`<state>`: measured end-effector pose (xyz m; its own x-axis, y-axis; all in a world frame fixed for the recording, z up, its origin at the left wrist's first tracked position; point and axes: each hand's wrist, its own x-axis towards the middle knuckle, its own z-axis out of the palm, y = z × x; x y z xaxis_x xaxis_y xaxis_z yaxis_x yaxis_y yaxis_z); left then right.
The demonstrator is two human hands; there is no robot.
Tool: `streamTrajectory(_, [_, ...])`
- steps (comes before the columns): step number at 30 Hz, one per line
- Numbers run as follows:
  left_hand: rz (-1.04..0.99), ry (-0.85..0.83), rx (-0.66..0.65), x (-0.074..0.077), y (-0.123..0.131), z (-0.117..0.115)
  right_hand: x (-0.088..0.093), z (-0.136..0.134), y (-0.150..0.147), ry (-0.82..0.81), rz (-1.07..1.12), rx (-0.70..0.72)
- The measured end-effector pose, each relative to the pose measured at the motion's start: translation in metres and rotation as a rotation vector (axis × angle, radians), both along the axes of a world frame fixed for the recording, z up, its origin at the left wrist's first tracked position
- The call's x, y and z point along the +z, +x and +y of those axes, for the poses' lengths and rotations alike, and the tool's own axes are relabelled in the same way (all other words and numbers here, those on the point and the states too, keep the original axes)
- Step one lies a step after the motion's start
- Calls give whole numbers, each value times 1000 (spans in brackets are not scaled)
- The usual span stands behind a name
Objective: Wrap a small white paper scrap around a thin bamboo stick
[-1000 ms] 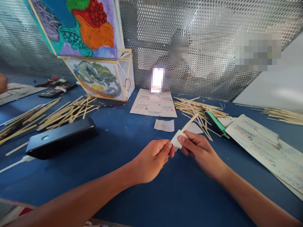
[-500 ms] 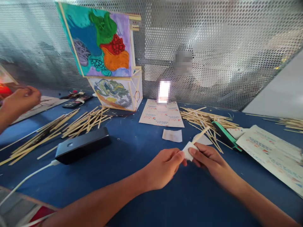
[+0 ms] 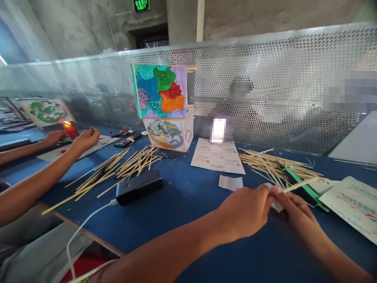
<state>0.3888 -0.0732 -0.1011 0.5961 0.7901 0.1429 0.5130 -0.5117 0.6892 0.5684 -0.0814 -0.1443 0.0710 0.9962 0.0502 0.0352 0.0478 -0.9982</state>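
My left hand (image 3: 246,210) and my right hand (image 3: 294,206) meet over the blue table (image 3: 188,200), pinching a small white paper piece (image 3: 277,205) wrapped at the end of a thin wooden stick (image 3: 300,184). The stick points up and to the right from my right fingers. Most of the paper is hidden between my fingertips. A loose white paper scrap (image 3: 231,182) lies just beyond my left hand.
A stick pile (image 3: 273,165) and a green-handled cutter (image 3: 306,190) lie to the right, printed sheets (image 3: 217,155) behind. A black power bank (image 3: 139,186) with white cable, more sticks (image 3: 118,169) and painted box lanterns (image 3: 165,106) sit left. A co-worker's hands (image 3: 84,139) hold a lit lighter.
The view has swung up and left, revealing the co-worker's arms. My hands stay joined on the paper and stick; the stick now tilts flatter, toward the right.
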Motion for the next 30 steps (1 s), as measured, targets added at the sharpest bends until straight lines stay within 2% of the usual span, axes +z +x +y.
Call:
streamTrajectory(4, [185,189,-71,-11,1,16,-6,4,5,72,-211,-15])
streamTrajectory(8, [288,270,-90,-28,-10,23,-26,9,6,81,-315,50])
streamTrajectory(11, [308,298,-97,-34,-15,24,-34,13,5,46,-332,82])
streamTrajectory(17, [316,309,-124,-31,-18,22,-35,9,3,1,-353,54])
streamTrajectory(24, [326,305,-147,-27,-19,22,-35,2,-1,62,-358,29])
streamTrajectory(30, [326,317,-141,-26,-21,21,-36,3,3,47,-425,38])
